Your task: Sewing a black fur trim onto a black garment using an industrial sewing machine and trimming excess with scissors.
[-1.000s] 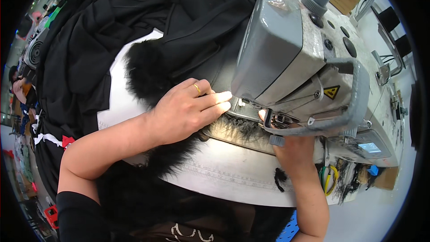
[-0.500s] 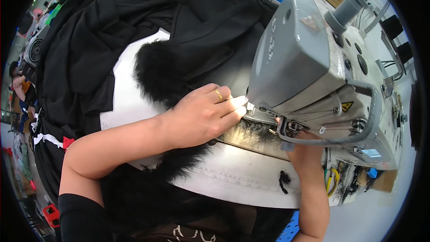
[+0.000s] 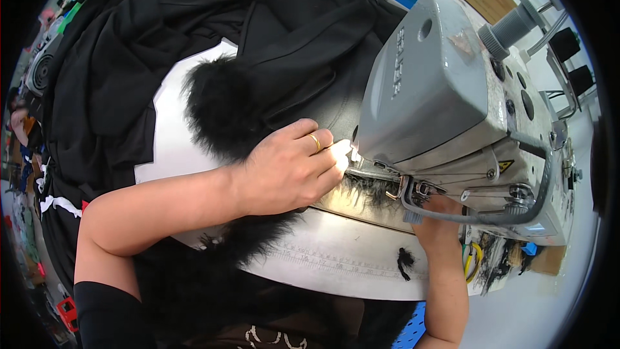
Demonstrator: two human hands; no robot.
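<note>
Left hand [image 3: 290, 168] edged right, fingers [image 3: 337, 150] together on cloth [image 3: 345, 105] by machine [image 3: 426, 71], likely guiding it; right hand [image 3: 440, 227] mostly hidden, can't tell either grip.

far right: smooth pale-white wall [image 3: 584, 213] | upper right: matte black angular pads [image 3: 564, 45] on bent grey metal-tube frame [image 3: 573, 105] | left: narrow grey floor strip [image 3: 40, 236], blurred | light: bright
</note>
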